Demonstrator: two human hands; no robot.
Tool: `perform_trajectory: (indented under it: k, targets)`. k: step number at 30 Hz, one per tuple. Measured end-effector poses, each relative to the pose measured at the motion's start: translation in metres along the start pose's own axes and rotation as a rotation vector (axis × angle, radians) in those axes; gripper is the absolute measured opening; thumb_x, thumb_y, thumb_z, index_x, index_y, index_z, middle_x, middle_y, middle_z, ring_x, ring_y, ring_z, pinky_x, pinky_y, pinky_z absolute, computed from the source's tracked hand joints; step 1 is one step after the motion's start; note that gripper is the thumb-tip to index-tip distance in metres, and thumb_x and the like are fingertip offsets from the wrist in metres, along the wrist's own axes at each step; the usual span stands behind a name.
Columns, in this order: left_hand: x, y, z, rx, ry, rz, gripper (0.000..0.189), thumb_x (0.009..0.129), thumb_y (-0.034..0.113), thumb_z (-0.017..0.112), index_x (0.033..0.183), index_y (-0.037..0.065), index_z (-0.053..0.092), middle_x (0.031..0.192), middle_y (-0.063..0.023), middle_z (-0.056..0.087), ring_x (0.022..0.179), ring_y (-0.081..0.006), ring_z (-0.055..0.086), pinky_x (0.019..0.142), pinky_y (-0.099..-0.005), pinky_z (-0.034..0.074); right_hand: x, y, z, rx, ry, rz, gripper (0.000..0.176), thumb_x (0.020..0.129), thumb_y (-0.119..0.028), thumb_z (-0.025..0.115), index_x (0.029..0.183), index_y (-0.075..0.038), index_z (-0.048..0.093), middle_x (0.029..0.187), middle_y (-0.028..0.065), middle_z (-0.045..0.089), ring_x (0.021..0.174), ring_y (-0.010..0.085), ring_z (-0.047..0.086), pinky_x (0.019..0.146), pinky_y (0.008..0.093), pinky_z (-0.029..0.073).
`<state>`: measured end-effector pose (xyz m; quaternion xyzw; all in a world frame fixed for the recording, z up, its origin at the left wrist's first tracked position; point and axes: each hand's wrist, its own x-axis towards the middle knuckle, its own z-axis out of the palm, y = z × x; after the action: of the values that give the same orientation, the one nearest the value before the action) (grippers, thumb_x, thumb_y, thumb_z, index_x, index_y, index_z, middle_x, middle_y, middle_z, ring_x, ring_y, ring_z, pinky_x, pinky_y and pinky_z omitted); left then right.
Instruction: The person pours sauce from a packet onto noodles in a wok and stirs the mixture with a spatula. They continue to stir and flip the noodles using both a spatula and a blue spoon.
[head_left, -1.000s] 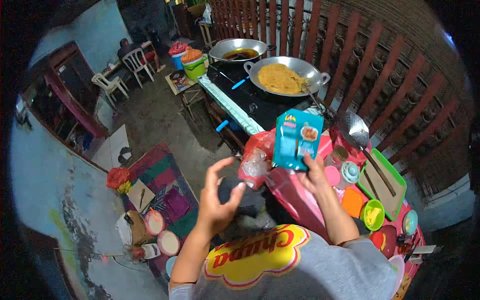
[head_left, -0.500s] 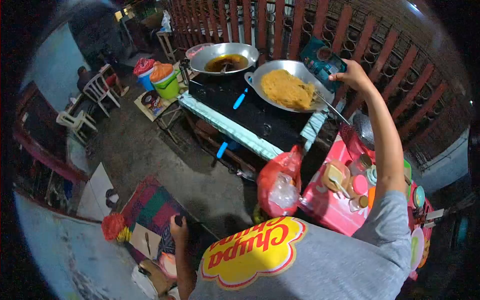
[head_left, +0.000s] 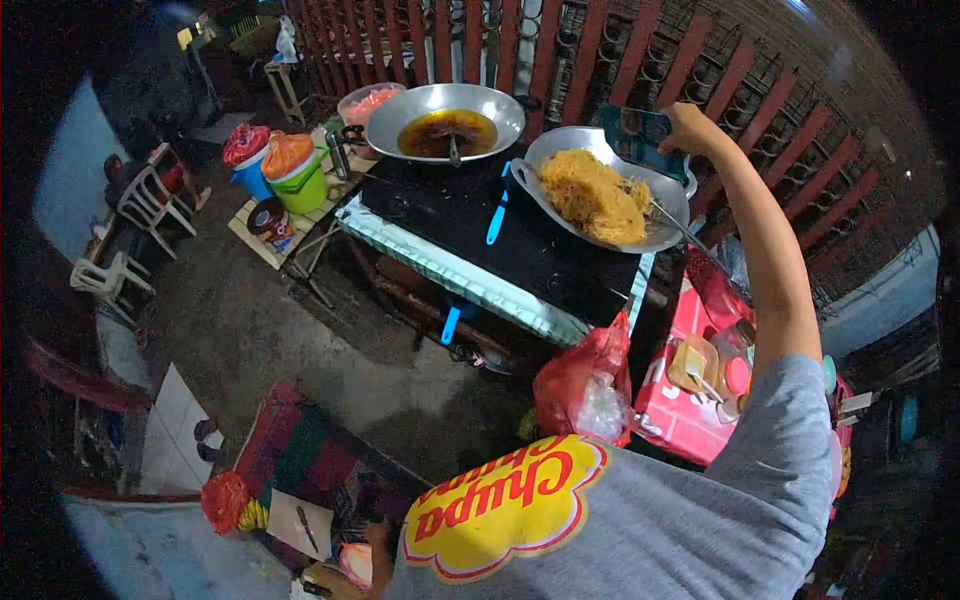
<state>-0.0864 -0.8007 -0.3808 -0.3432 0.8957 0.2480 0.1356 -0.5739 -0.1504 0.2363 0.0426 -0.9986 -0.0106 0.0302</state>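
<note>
Right hand (head_left: 690, 125): arm fully extended forward, fingers closed around the upper end of a teal packet (head_left: 638, 140). The packet is tilted, and its lower end hangs just above the far rim of the pan (head_left: 540, 165).

Left hand (head_left: 375, 535): low at the bottom edge of the view, beside the shirt (head_left: 520, 510). It is largely hidden, so whether it is open or closed cannot be told.

Change from earlier frames:
- One second ago the right hand held the packet upright close to the body, above the pink table (head_left: 680, 425), and the left hand was raised and open beside it.
- Half a second ago the right arm had already reached out to the pan, and the left hand had dropped to the side.
- The packet now sits lower and closer to the noodles (head_left: 595, 195).

Surroundings:
- The pan holds a heap of yellow noodles. A metal utensil (head_left: 680, 225) rests in its right side.
- The pan stands on a black stove (head_left: 500, 250), next to a wok (head_left: 390, 115) of dark liquid.
- A blue handle (head_left: 497, 215) lies on the stove between the two.
- A red bag (head_left: 580, 375) hangs at the near end of the stove, beside the pink table.
- A green bucket (head_left: 300, 180) stands to the left of the stove.
</note>
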Motion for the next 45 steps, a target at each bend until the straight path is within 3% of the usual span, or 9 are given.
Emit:
perform_trajectory:
  k: [11,14,16,26,32,35,39,42,45]
  targets:
    - [0.115,0.092,-0.007,-0.034,-0.016,0.214,0.049,0.071,0.034,0.061,0.104,-0.001,0.051,0.097,-0.0200,0.057,0.087,-0.0323,0.056,0.075,-0.0373,0.045,0.053,0.025,0.007,-0.056,-0.001,-0.030,0.051,0.049,-0.012,0.075,0.094,0.003,0.057,0.086,0.0214,0.058,0.086,0.0335,0.055,0.073,0.0370,0.043]
    - [0.155,0.128,0.009,0.369,0.306,0.567,0.049,0.070,0.033,0.061,0.104,-0.001,0.051,0.096,-0.0198,0.057,0.086,-0.0318,0.056,0.075,-0.0369,0.045,0.074,0.025,0.010,-0.132,0.037,-0.045,0.054,0.050,-0.013,0.075,0.097,0.005,0.055,0.087,0.0228,0.058,0.087,0.0346,0.055,0.075,0.0375,0.044]
    - [0.168,0.143,0.005,-0.060,-0.018,0.324,0.050,0.070,0.034,0.062,0.103,-0.001,0.051,0.096,-0.0198,0.058,0.085,-0.0313,0.057,0.074,-0.0367,0.045,0.086,0.030,0.017,-0.090,0.121,-0.060,0.055,0.049,-0.014,0.075,0.098,0.004,0.055,0.087,0.0231,0.058,0.087,0.0353,0.055,0.075,0.0383,0.044]
    - [0.204,0.154,0.023,-0.723,-0.278,0.345,0.052,0.068,0.036,0.063,0.103,-0.002,0.051,0.094,-0.0199,0.058,0.083,-0.0287,0.058,0.073,-0.0355,0.045,0.059,0.066,0.009,-0.208,0.015,0.217,0.060,0.050,-0.015,0.076,0.102,0.004,0.053,0.088,0.0228,0.058,0.086,0.0330,0.056,0.072,0.0379,0.045]
    - [0.177,0.208,-0.069,-0.242,-0.458,0.124,0.050,0.066,0.030,0.066,0.100,-0.003,0.051,0.094,-0.0158,0.060,0.081,-0.0244,0.058,0.070,-0.0342,0.044,0.007,0.052,0.006,0.049,0.008,0.218,0.049,0.050,-0.005,0.073,0.095,0.002,0.057,0.081,0.0194,0.060,0.079,0.0282,0.059,0.069,0.0353,0.044]
    - [0.240,0.148,-0.026,-0.048,-0.432,0.420,0.045,0.066,0.029,0.066,0.098,-0.001,0.053,0.086,-0.0154,0.061,0.075,-0.0220,0.058,0.068,-0.0339,0.044,0.000,0.039,0.001,0.005,-0.043,0.239,0.048,0.050,-0.005,0.072,0.094,0.003,0.057,0.079,0.0202,0.060,0.078,0.0282,0.060,0.068,0.0346,0.045]
    - [0.218,0.181,-0.044,-0.618,-0.473,0.222,0.044,0.066,0.029,0.065,0.099,0.002,0.054,0.079,-0.0169,0.060,0.070,-0.0230,0.058,0.067,-0.0355,0.044,0.014,0.058,0.014,-0.068,0.063,0.257,0.048,0.050,-0.006,0.072,0.094,0.003,0.057,0.078,0.0206,0.060,0.078,0.0295,0.060,0.068,0.0350,0.045]
    - [0.234,0.179,-0.032,-0.040,-0.276,0.246,0.037,0.069,0.026,0.064,0.097,0.004,0.054,0.079,-0.0158,0.059,0.071,-0.0254,0.058,0.068,-0.0355,0.045,0.036,0.057,0.019,-0.083,0.094,0.245,0.048,0.050,-0.008,0.072,0.094,0.004,0.057,0.079,0.0211,0.060,0.078,0.0309,0.059,0.069,0.0353,0.045]
    - [0.217,0.208,-0.046,0.926,-0.271,0.850,0.038,0.070,0.023,0.063,0.100,0.004,0.052,0.087,-0.0166,0.059,0.076,-0.0285,0.058,0.071,-0.0358,0.045,0.066,0.065,0.032,-0.105,0.156,0.183,0.049,0.050,-0.009,0.071,0.096,0.003,0.056,0.079,0.0219,0.059,0.080,0.0330,0.058,0.070,0.0355,0.045]
